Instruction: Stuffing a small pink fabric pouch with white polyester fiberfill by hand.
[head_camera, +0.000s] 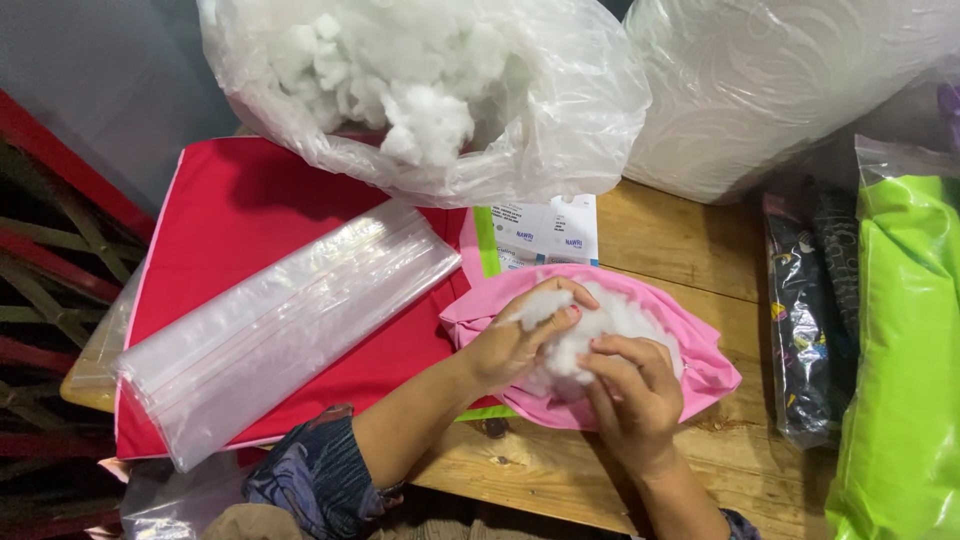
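Centre frame: left hand (515, 340) and right hand (630, 390) both pinch a wad of white stuffing (590, 335) sitting in the pink fabric cover (700, 370), wad between them, cover's long axis running left-right.

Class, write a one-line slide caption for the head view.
Both hands, left hand and right hand, press white stuffing into a pink fabric cover.
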